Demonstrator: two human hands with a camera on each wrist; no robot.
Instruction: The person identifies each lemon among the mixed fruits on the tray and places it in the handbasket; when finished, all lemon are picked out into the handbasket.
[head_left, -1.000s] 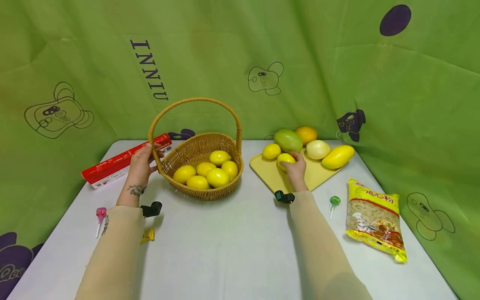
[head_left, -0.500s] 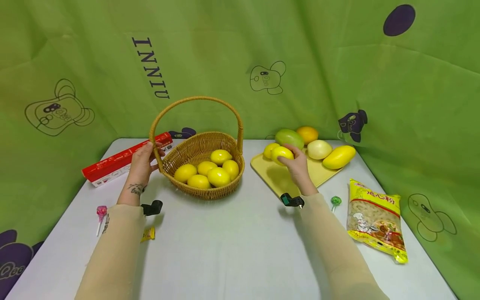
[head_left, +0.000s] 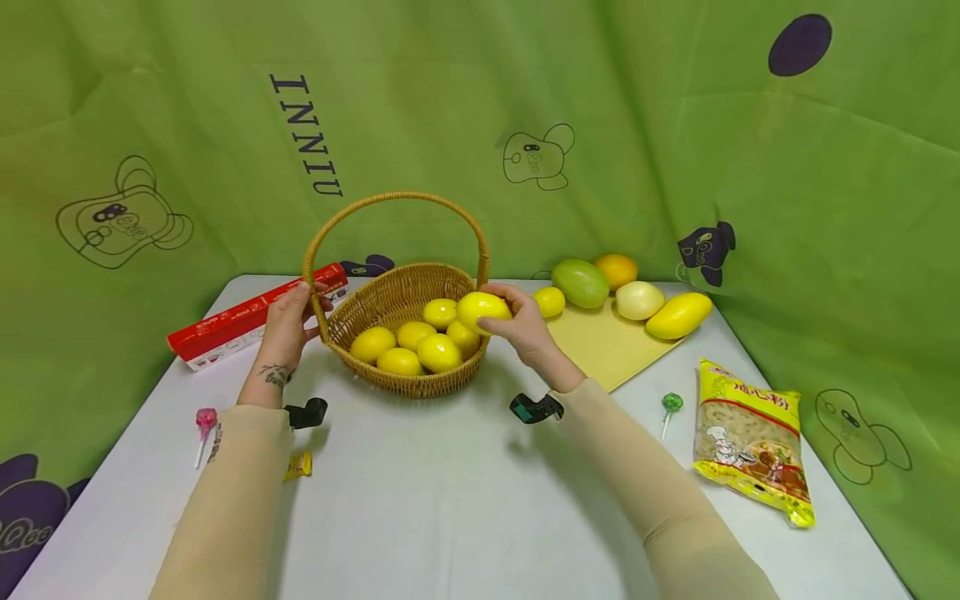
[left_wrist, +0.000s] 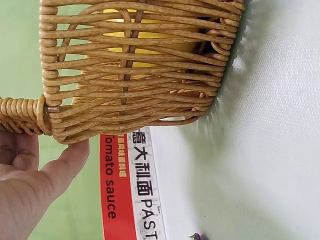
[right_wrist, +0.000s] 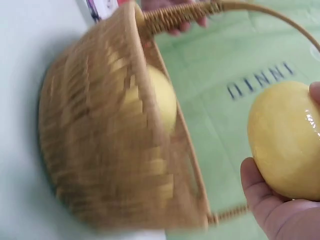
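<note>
My right hand (head_left: 531, 332) pinches a yellow lemon (head_left: 482, 311) between thumb and fingers, at the right rim of a wicker basket (head_left: 414, 386). In the right wrist view this lemon (right_wrist: 282, 142) is apart from the basket's woven wall (right_wrist: 90, 145). Several more lemons (head_left: 400, 362) lie inside the basket. At the basket's left side, my left hand (head_left: 287, 321) grips the foot of the tall arched handle (head_left: 397, 197). The left wrist view has the thumb of that hand (left_wrist: 35, 185) against the basket's rim, below the handle.
Behind the left hand lies a red-and-white pasta box (head_left: 247, 319). A yellow tray (head_left: 600, 350) at the right bears a lemon (head_left: 551, 302), a green mango (head_left: 581, 283) and other fruit. Nearby are a pasta bag (head_left: 752, 442), a green lollipop (head_left: 672, 403) and a pink lollipop (head_left: 206, 419).
My right hand has lifted a lemon off the yellow tray and carried it left to the basket's right rim. The left hand keeps its grip on the handle.
</note>
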